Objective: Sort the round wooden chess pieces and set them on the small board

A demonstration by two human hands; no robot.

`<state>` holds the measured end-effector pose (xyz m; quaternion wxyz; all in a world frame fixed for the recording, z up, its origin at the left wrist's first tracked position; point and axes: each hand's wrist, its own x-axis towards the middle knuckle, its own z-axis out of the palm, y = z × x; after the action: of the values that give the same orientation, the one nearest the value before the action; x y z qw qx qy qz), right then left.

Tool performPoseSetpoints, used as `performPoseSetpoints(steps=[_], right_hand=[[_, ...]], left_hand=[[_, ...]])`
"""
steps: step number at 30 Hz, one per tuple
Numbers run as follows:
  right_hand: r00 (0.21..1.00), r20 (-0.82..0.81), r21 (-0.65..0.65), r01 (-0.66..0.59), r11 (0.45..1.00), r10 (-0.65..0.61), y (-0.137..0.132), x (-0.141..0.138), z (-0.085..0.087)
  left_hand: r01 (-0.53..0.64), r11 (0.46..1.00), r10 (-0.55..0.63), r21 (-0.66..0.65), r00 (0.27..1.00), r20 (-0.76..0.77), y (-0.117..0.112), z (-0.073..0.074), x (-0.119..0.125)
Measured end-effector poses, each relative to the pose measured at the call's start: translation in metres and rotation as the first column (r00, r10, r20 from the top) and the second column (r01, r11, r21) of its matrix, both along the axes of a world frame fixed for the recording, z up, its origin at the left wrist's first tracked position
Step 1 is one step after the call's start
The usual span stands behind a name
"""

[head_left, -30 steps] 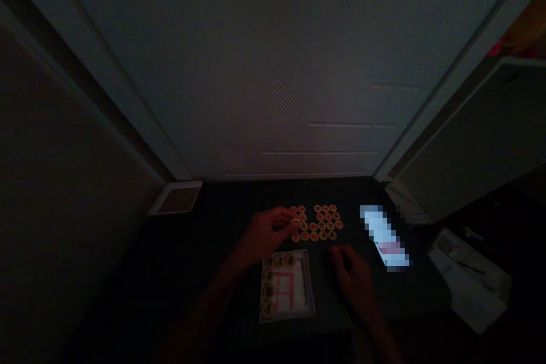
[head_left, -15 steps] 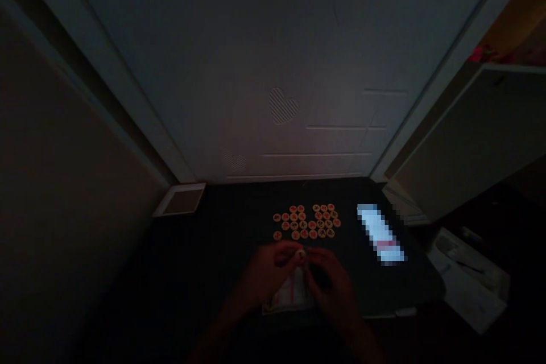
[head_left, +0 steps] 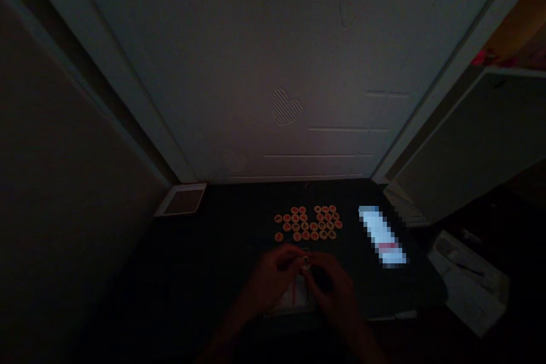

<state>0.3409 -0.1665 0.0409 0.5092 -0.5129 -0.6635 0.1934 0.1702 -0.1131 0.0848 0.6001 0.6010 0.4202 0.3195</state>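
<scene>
In the dim light, my left hand (head_left: pixel 279 273) and my right hand (head_left: pixel 335 281) meet fingertip to fingertip near the front of the dark table. Pinched between them is one small round Chinese chess piece (head_left: pixel 306 262), partly covered by the fingers. Under the hands lies a pale, flat rectangular thing (head_left: pixel 301 296) with reddish streaks; my hands hide much of it, and its kind is unclear. Just beyond the fingers, several more chess pieces (head_left: pixel 314 227) with red or dark markings lie flat in loose rows.
A bright blurred phone-like screen (head_left: pixel 383 236) lies at the table's right. On the back left corner sits a shallow framed tray (head_left: pixel 183 202). A white box (head_left: pixel 469 284) stands beyond the right edge. A pale panel with heart patterns (head_left: pixel 286 107) rises behind the dark table (head_left: pixel 222 239).
Both hands have shifted slightly down and right with the chess piece, which is turned a little between the fingers. The view has moved slightly; the rows on the table look the same.
</scene>
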Motion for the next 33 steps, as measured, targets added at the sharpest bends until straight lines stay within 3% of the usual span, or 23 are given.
performPoseSetpoints(steps=[5,9,13,16,21,28,33], right_hand=[[1.000,-0.013,-0.004,0.022,1.000,-0.022,0.000,0.004,-0.005],[0.995,-0.045,-0.033,0.087,0.996,-0.088,0.002,0.010,-0.005],[0.987,-0.075,-0.094,0.133,0.987,-0.140,0.006,0.016,-0.006],[0.983,-0.100,-0.145,0.141,0.979,-0.156,0.007,0.017,-0.008],[0.995,-0.065,-0.196,0.066,0.978,-0.080,0.009,0.011,-0.012],[0.978,0.202,-0.055,-0.039,0.998,0.049,0.023,0.006,-0.018],[0.924,0.374,-0.068,-0.061,0.996,0.082,0.026,0.003,-0.016]], left_hand=[[0.018,0.998,-0.014,0.062,0.997,-0.074,0.002,0.000,-0.006],[-0.015,0.973,0.071,0.231,0.969,-0.236,0.007,-0.005,-0.021],[0.028,0.884,0.174,0.466,0.907,-0.384,0.012,-0.007,-0.030],[0.151,0.806,0.161,0.572,0.874,-0.458,0.015,-0.006,-0.026],[0.304,0.761,0.137,0.573,0.788,-0.601,0.017,-0.006,-0.018],[0.319,0.751,0.158,0.579,0.764,-0.626,0.019,-0.017,-0.018],[0.350,0.739,0.135,0.576,0.761,-0.635,0.021,-0.022,-0.019]])
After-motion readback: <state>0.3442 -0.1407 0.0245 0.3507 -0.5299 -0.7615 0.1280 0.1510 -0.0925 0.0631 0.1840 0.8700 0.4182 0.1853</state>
